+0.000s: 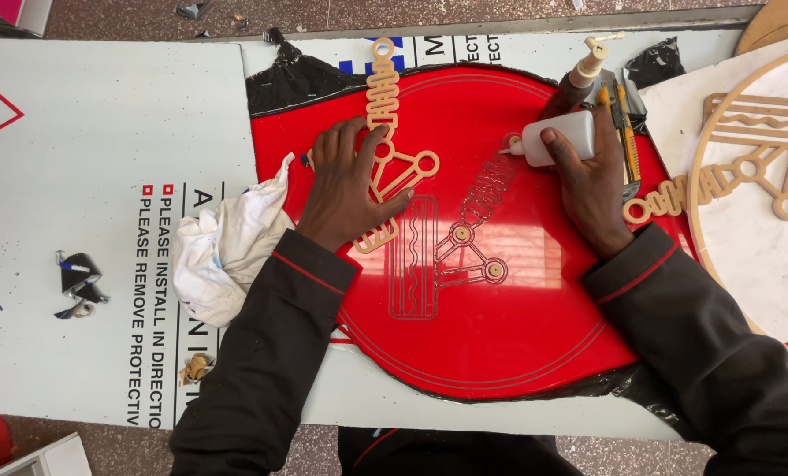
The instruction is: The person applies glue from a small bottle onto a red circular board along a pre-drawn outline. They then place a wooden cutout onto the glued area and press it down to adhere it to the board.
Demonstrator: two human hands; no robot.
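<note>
Landmark: red disc (500, 335), a big glossy round panel lying flat on a white protective sheet (103, 132), with an engraved outline of the emblem cut into its face.

Left hand (348, 181): flat, fingers spread, palm pressing down on the tan cutout piece (385, 106) at the disc's upper-left area. No pinch, just weight on it; my read is it pins the piece so it can't slide on the slick red face. The piece's ringed end pokes out past the disc's top edge.

Right hand (588, 181): closed round a white glue bottle (557, 138), held sideways over the disc's upper-right part, nozzle pointing inward toward the engraved outline (460, 238) at disc centre. Tip sits just beside the top of the outline's grooves. Looks held low and level for control of the bead; can't tell whether glue is coming out.

Around the disc:
- crumpled white rag (222, 247) touching its left edge, under the left forearm, within easy reach for wiping
- brown pump bottle (581, 75) and yellow utility knife (625, 132) just beyond the right hand, at the disc's upper-right rim
- second tan emblem in a ring (751, 167) off to the disc's right
- torn black film (297, 79) around the rim
</note>
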